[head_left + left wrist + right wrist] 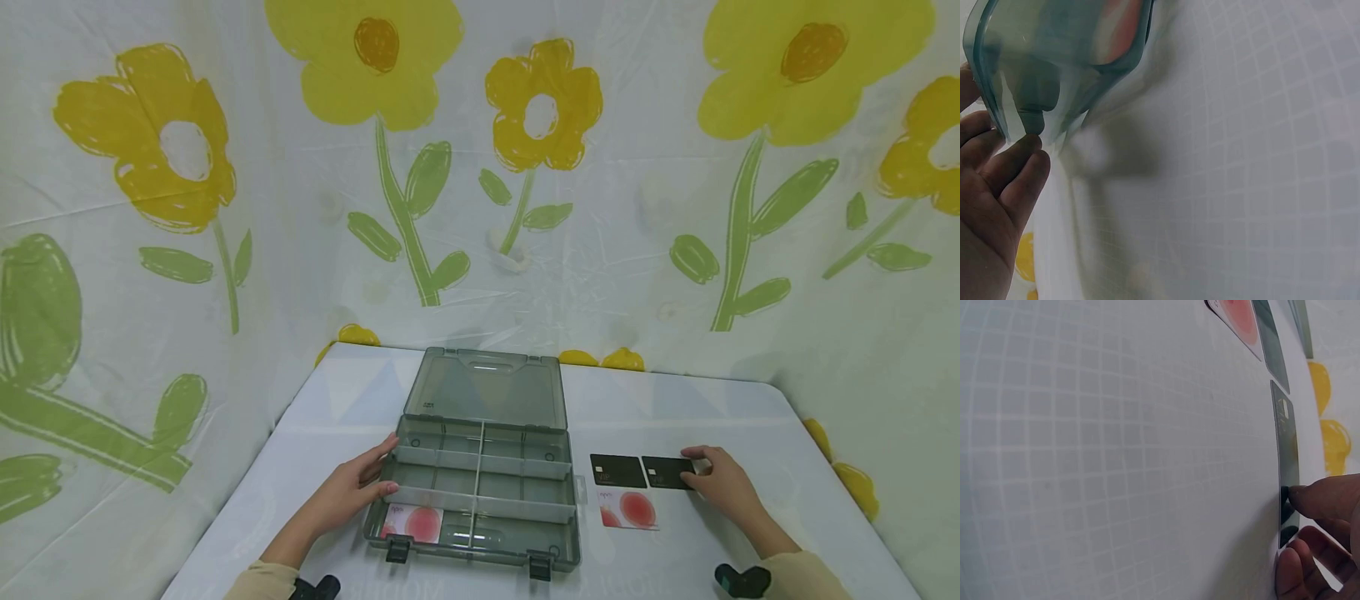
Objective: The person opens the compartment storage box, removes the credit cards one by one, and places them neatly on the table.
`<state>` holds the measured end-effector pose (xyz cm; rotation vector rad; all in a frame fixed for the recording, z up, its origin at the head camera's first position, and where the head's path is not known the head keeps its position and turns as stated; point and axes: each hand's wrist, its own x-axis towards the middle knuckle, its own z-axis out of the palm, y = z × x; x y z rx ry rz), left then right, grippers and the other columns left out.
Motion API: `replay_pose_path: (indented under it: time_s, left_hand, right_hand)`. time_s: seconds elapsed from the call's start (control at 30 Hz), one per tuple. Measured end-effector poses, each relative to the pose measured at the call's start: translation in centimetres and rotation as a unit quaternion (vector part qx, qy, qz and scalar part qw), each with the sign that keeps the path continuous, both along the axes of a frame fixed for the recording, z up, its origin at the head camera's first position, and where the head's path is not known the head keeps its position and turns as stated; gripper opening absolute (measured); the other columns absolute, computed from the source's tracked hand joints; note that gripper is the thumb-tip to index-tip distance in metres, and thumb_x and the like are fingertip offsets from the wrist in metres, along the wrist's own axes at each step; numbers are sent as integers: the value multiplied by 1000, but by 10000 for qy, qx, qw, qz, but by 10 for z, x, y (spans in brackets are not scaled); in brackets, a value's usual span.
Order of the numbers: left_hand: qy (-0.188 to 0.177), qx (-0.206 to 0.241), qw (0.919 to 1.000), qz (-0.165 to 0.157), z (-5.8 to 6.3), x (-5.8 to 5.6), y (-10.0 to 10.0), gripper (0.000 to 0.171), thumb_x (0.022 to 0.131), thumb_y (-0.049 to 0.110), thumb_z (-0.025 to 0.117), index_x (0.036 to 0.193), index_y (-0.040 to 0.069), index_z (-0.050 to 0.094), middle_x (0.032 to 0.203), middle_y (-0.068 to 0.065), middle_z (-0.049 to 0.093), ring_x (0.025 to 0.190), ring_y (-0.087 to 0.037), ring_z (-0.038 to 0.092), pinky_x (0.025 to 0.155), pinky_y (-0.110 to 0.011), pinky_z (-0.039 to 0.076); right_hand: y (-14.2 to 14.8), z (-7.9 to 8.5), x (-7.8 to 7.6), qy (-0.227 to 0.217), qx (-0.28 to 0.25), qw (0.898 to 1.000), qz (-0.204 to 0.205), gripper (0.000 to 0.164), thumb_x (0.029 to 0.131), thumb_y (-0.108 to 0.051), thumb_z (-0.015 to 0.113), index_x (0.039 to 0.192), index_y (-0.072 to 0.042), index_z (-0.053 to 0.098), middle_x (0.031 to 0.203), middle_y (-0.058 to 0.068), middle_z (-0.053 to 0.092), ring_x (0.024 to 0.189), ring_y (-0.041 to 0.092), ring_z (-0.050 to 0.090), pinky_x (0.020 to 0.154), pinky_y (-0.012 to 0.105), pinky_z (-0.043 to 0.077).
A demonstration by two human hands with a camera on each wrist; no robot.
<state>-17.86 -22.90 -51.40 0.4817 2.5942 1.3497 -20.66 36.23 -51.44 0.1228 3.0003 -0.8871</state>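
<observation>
A grey translucent storage box (472,504) with compartments lies with its lid (487,387) swung back. My left hand (352,487) holds the left wall, thumb over the rim; in the left wrist view, the fingertips (1034,147) are against the outside of the box. In the near-left compartment is a white card with a pink circle (414,524). Right of the box, my right hand (722,482) pinches the right end of a black card (663,472), thumb on its face. Another black card (617,471) lies close to its left, and a second pink-circle card (628,510) lies in front.
The white table (675,558) extends on both sides of the box. Behind it hangs a white curtain (622,275) with yellow flowers, which also rises at the left and right. Two black latches (398,548) hang at the box's front edge.
</observation>
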Motion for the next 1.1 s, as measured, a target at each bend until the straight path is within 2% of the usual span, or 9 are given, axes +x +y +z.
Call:
replay_pose_path:
  time_s: [0.43, 0.57, 0.87, 1.1]
  left_hand:
    - [45, -14, 10000, 3, 0, 0, 0, 76, 98, 30, 69, 159, 6, 33, 165, -19, 25, 139, -46, 44, 111, -53, 43]
    - [38, 15, 10000, -9, -1, 0, 0, 76, 98, 29, 70, 159, 6, 33, 165, -19, 25, 139, -47, 44, 111, -53, 43]
    - [57, 1, 10000, -25, -2, -1, -1, 75, 98, 29, 69, 159, 6, 33, 165, -19, 25, 139, -46, 44, 111, -53, 43]
    - [85, 21, 9999, -77, -1, 0, -1, 75, 98, 27, 69, 159, 5, 32, 165, -19, 25, 139, -46, 44, 111, -54, 42]
  right_hand:
    - [3, -1, -1, -9, -61, 10000, -75, 39, 92, -6, 69, 125, 11, 58, 123, 33, 56, 95, 35, 61, 65, 36, 56]
    - [4, -2, 0, -38, -108, 9999, -111, 39, 93, -7, 68, 126, 10, 58, 124, 33, 55, 95, 34, 61, 64, 32, 55]
    - [2, 3, 3, 12, -192, 9998, -61, 38, 95, -9, 67, 127, 10, 59, 124, 33, 56, 99, 38, 61, 66, 35, 57]
    - [-5, 7, 5, -6, -204, 9998, -20, 36, 95, -10, 66, 126, 8, 60, 122, 31, 58, 98, 36, 62, 63, 32, 55]
